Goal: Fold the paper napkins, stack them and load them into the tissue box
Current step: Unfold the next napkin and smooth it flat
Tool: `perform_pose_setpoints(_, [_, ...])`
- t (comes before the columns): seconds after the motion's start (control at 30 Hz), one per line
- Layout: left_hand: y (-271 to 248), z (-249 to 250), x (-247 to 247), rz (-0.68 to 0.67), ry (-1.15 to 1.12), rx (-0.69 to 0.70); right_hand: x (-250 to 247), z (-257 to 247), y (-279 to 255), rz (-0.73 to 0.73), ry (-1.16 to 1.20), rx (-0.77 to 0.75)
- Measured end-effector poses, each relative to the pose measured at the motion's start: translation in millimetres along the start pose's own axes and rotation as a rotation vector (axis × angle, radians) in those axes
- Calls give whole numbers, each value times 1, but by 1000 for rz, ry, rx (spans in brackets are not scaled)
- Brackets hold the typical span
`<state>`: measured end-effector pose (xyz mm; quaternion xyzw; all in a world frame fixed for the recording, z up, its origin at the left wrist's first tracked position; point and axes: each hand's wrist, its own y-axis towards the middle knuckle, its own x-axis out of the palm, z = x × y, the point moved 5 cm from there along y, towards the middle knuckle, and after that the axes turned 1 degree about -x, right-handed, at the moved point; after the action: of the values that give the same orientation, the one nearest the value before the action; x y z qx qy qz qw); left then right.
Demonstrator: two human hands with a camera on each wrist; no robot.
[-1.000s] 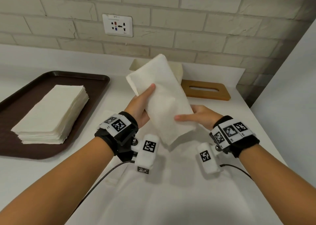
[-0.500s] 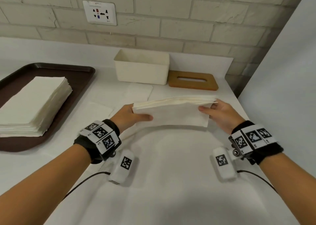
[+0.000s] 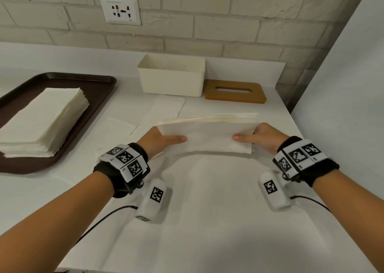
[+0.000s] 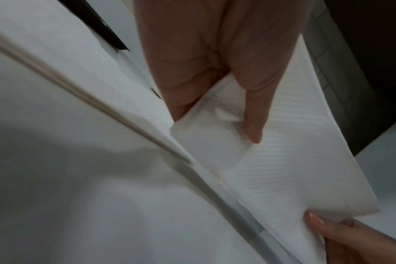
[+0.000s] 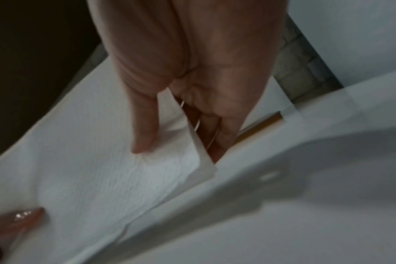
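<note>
A stack of folded white napkins (image 3: 209,135) stands on its long edge in front of me, held between both hands. My left hand (image 3: 160,140) grips its left end, thumb across the near face and fingers behind. My right hand (image 3: 260,136) grips the right end the same way. The left wrist view shows the left thumb (image 4: 252,114) pressed on the napkin stack (image 4: 283,169); the right wrist view shows the right thumb (image 5: 145,132) on the napkin stack (image 5: 115,178). Behind the stack stands the open white tissue box (image 3: 171,78), with its wooden slotted lid (image 3: 234,91) lying flat to its right.
A brown tray (image 3: 97,89) at the left carries a tall pile of unfolded napkins (image 3: 41,121). Loose flat napkins (image 3: 166,109) lie on the white counter between tray and box. A brick wall with a socket (image 3: 120,9) rises behind; a white panel closes the right side.
The stack went from tilted upright in the air to lying level on its long edge, one hand at each end. It now sits lower, just above the counter.
</note>
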<state>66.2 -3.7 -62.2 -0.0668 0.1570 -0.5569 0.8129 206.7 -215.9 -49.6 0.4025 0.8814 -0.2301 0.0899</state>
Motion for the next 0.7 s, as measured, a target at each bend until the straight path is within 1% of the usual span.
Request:
perform_pose_setpoints(0.07, [-1,0,-4,15,0,-9,-3,-5,0,-9,30,-43])
perform_pose_setpoints(0.13, [-2,-3,-4,-11,43,-36,-1,-6,-1,-45,8,-56])
perform_pose_setpoints(0.2, [-3,-7,-2,-46,79,-75,1,-1,-1,-52,-39,-28])
perform_pose_setpoints(0.3, [-2,-10,2,-83,87,-97,4,5,1,-30,-5,15])
perform_pose_setpoints(0.37, [2,-10,2,-88,87,-77,6,6,3,-13,25,25])
perform_pose_setpoints(0.4, [4,-8,0,-68,74,-59,5,3,3,10,49,16])
perform_pose_setpoints(0.47, [9,-6,-6,-10,23,-19,1,-3,1,64,93,-32])
perform_pose_setpoints(0.5, [10,-3,-9,1,7,2,-2,-7,1,69,103,-59])
perform_pose_setpoints(0.57, [10,-1,-9,-14,4,9,-2,-9,0,39,116,-81])
perform_pose_setpoints(0.7, [8,-13,-2,-46,161,-61,9,3,0,-59,14,-4])
